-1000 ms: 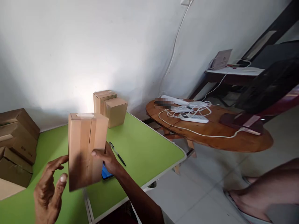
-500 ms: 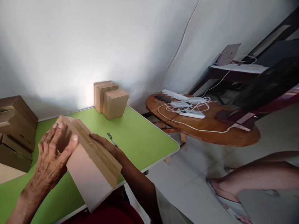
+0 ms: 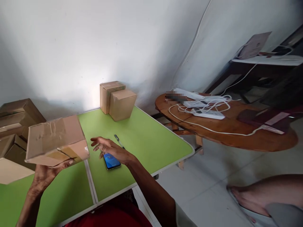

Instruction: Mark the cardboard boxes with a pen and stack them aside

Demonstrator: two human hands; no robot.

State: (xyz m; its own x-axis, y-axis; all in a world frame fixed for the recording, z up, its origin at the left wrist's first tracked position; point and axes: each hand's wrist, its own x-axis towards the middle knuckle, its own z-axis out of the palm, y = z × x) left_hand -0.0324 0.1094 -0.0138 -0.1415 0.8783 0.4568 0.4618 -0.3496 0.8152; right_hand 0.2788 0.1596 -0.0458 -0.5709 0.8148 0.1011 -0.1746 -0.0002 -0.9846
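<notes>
A taped cardboard box (image 3: 56,135) is held up over the green table (image 3: 146,142) by my left hand (image 3: 49,173), which grips it from below with the thumb along the near lower edge. Just right of the box, apart from it, my right hand (image 3: 111,149) hangs in the air with fingers loosely spread and nothing in them. Beneath that hand a smartphone (image 3: 111,162) with a lit blue screen lies on the table. A pen (image 3: 119,141) rests just beyond the phone.
Two cardboard boxes (image 3: 123,105) stand against the wall. Several more boxes (image 3: 16,142) are piled at the left. On the right, a wooden oval table (image 3: 189,126) carries white power strips and tangled cables (image 3: 208,108). Another person's leg (image 3: 267,192) shows at lower right.
The box has moved left and turned, now borne by my left hand alone. My right hand has let go of it, and the phone has come into sight. The view has shifted slightly left.
</notes>
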